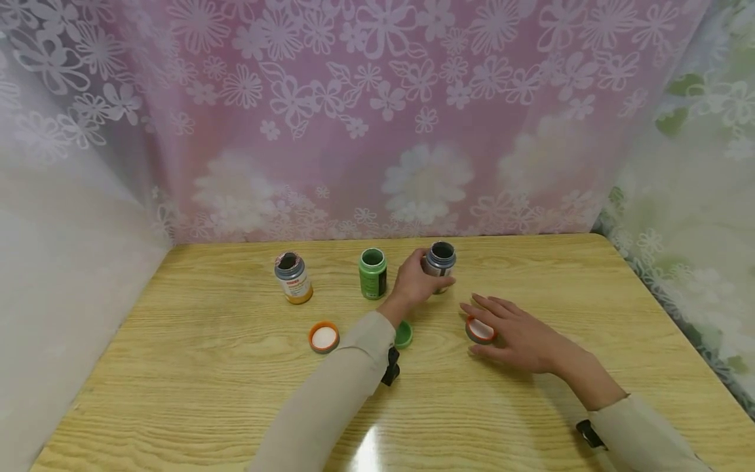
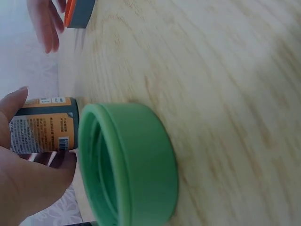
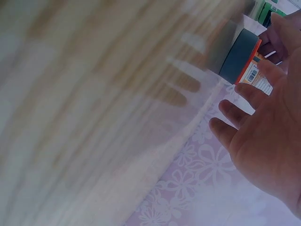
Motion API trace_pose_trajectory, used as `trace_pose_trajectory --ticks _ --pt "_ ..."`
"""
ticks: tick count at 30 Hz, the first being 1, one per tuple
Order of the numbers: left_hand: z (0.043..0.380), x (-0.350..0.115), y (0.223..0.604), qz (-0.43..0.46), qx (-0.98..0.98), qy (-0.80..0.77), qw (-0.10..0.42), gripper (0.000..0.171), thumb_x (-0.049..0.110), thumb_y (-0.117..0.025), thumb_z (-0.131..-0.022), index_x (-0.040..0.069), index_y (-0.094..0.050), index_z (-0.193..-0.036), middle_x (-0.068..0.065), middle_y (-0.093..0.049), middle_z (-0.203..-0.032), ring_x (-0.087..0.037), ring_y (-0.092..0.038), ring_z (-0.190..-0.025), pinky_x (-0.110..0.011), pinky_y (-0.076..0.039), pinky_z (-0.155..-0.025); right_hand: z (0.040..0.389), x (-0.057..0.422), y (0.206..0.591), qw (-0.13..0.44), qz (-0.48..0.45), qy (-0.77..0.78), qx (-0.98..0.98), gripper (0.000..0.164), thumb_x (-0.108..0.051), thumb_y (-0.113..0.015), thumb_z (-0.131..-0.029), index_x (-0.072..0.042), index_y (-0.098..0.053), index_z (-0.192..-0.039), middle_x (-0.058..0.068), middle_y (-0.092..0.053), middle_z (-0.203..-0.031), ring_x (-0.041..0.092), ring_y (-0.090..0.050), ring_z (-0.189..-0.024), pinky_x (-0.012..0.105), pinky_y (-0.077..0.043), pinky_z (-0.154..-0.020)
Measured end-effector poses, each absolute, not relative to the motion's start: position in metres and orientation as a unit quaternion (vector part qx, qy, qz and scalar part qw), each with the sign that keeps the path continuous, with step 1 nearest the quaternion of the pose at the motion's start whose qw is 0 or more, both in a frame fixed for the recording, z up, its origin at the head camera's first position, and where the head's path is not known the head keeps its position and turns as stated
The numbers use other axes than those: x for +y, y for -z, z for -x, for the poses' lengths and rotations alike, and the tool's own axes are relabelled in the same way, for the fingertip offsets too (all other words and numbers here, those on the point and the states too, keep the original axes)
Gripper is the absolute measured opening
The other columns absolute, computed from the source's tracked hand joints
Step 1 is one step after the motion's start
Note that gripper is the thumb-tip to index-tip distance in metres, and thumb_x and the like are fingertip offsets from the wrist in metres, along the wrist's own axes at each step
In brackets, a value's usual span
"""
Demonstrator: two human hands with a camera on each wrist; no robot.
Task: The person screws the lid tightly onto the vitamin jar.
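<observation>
My left hand [image 1: 415,280] grips an uncapped dark-grey bottle [image 1: 441,257] that stands upright on the table. Its orange and white label [image 2: 49,129] shows between thumb and fingers in the left wrist view. The right hand [image 1: 519,335] hovers with fingers spread over a grey cap with an orange rim [image 1: 481,330], its white inside facing up. From the right wrist view, the fingers [image 3: 225,131] reach loosely toward that cap without curling round it. A green cap [image 1: 404,334] lies beneath the left wrist, hollow side up, large in the left wrist view.
An uncapped green bottle [image 1: 373,275] stands left of the held one. Farther left is an uncapped grey bottle with a white and orange label [image 1: 294,280]. Another orange-rimmed cap [image 1: 324,337] lies before it on the wooden table [image 1: 206,367]. A flowered curtain [image 1: 377,131] hangs behind.
</observation>
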State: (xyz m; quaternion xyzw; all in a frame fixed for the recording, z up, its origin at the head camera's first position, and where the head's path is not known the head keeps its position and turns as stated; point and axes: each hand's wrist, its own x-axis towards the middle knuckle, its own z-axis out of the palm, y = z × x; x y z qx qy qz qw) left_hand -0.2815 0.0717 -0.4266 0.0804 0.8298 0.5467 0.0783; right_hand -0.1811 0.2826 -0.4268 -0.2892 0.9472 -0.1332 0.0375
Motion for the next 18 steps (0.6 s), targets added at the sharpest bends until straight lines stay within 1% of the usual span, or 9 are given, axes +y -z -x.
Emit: trace_pose_trajectory --ticks 3,9,13,18 --pt "0.282 0.071 0.427 -0.082 0.840 -0.531 0.079 0.067 0.027 -0.079 -0.081 0.012 -0.047 -0.138 -0.005 -0.057 -0.125 -0.022 -0.055 -0.113 -0.038 -0.045 -0.093 0.181 0.282 0.426 0.039 0.296 0.136 0.945 0.072 -0.053 -0.057 -0.091 -0.019 -0.034 -0.150 0.015 -0.029 -0.152 0.040 -0.029 -0.135 0.059 -0.032 -0.100" --pt "0.285 0.069 0.428 -0.089 0.857 -0.502 0.076 0.062 0.030 -0.078 -0.081 0.014 -0.051 -0.134 -0.002 -0.060 -0.120 -0.020 -0.058 -0.108 -0.036 -0.047 -0.089 0.180 0.278 0.421 0.047 0.313 0.143 0.938 0.067 -0.040 -0.062 -0.093 -0.017 -0.036 -0.149 0.015 -0.031 -0.151 0.039 -0.032 -0.133 0.057 -0.035 -0.098" --pt "0.289 0.068 0.431 -0.096 0.866 -0.485 0.075 0.060 0.032 -0.078 -0.081 0.015 -0.053 -0.132 -0.001 -0.061 -0.116 -0.018 -0.059 -0.103 -0.034 -0.048 -0.085 0.180 0.275 0.418 0.048 0.322 0.139 0.935 0.065 -0.032 -0.066 -0.092 -0.014 -0.038 -0.148 0.017 -0.032 -0.150 0.039 -0.033 -0.132 0.056 -0.037 -0.098" --pt "0.291 0.069 0.433 -0.094 0.866 -0.485 0.076 0.058 0.031 -0.079 -0.080 0.016 -0.054 -0.130 0.001 -0.062 -0.113 -0.016 -0.060 -0.100 -0.033 -0.049 -0.083 0.183 0.274 0.416 0.042 0.339 0.136 0.930 0.059 -0.021 -0.068 -0.090 -0.008 -0.045 -0.143 0.021 -0.038 -0.145 0.042 -0.038 -0.128 0.055 -0.040 -0.095"
